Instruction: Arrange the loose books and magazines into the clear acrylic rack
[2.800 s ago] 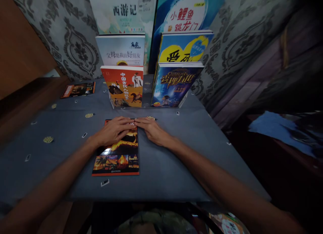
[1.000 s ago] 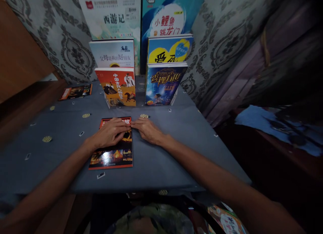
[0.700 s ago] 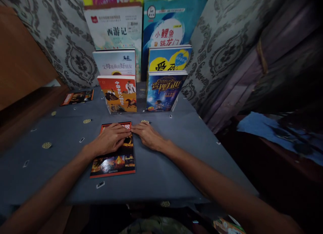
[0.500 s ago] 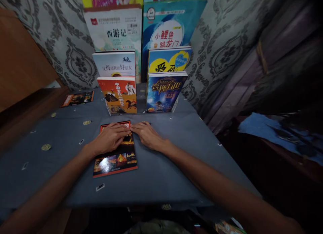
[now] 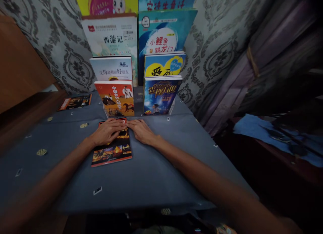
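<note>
A dark book with orange borders and small photos along its lower edge (image 5: 112, 154) lies on the cloth-covered table (image 5: 136, 187). My left hand (image 5: 108, 131) rests across its upper cover, fingers stretched flat toward the right edge. At the top right corner, the fingertips of my right hand (image 5: 141, 130) are closed together on the book's edge; its thumb is hidden. The fingertips of both hands nearly meet there. Just beyond them stand an orange book (image 5: 117, 98) and a blue book (image 5: 160, 96) in a clear holder.
Behind stand several more books, including a white one (image 5: 111, 35) and a teal one (image 5: 174, 29). Another dark book (image 5: 75, 102) lies at the back left, near a brown wooden panel (image 5: 22, 62). Patterned curtain hangs behind; blue cloth (image 5: 259, 133) lies at right.
The dark book has shifted slightly away from me toward the standing books, with both hands still on it. The view has tilted a little.
</note>
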Tool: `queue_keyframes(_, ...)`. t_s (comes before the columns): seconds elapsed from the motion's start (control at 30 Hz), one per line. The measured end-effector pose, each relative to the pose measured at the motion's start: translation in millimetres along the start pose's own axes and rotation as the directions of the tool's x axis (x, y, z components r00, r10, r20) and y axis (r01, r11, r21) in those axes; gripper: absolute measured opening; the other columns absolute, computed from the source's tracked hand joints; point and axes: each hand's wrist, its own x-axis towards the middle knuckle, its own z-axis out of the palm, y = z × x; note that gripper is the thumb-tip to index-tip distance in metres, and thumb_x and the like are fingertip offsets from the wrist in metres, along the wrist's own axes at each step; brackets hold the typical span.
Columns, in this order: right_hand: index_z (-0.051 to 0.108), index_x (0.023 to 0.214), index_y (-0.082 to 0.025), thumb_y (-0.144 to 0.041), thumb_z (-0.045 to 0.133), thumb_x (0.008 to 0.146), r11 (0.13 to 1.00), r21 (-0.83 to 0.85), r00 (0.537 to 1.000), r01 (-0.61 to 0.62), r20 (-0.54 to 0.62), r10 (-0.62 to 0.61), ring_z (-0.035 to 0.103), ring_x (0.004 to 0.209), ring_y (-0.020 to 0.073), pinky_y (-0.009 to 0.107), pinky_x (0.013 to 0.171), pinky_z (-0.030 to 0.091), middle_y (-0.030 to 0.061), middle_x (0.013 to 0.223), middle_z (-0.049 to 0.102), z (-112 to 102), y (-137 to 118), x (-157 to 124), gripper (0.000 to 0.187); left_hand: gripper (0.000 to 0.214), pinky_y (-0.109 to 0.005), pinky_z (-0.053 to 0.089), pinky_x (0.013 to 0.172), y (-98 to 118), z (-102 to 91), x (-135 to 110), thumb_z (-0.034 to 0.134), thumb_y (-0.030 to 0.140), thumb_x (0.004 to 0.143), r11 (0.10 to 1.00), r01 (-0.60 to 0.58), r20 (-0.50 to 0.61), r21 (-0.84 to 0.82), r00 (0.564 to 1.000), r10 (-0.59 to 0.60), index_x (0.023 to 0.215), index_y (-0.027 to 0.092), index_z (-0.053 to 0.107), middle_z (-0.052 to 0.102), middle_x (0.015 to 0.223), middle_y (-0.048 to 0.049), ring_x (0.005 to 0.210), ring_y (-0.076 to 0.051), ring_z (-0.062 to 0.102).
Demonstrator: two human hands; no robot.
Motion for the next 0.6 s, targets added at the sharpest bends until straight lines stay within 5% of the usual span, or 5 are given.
queue_keyframes(0.2,0.057,0.140,-0.020,0.004,0.046,0.086,1.000,-0.024,1.000,-0.007,0.002,0.007,0.054,0.133,0.0235,0.044,0.108,0.038,0.0117,0.144,0.060,0.6,0.7,1.5,0.060,0.037,-0.050,0.042,0.108,1.7,0.9,-0.4,0.044,0.020,0.096,0.999,0.035,0.021,0.027,0.999,-0.035,0.124,0.022,0.068,0.070,0.131,-0.0079,0.121,-0.024,0.063)
queue_keyframes(0.6,0.057,0.141,-0.021,0.003,0.046,0.086,0.999,0.047,1.000,0.018,0.000,-0.018,0.054,0.135,0.0231,0.046,0.110,0.039,0.0122,0.143,0.061,-3.9,-4.7,-14.9,0.061,0.038,-0.041,0.052,0.103,41.1,6.8,-3.8,0.048,0.009,0.092,0.998,0.052,-0.059,0.031,0.997,-0.050,0.124,0.017,0.068,0.072,0.122,-0.0111,0.116,-0.022,0.065)
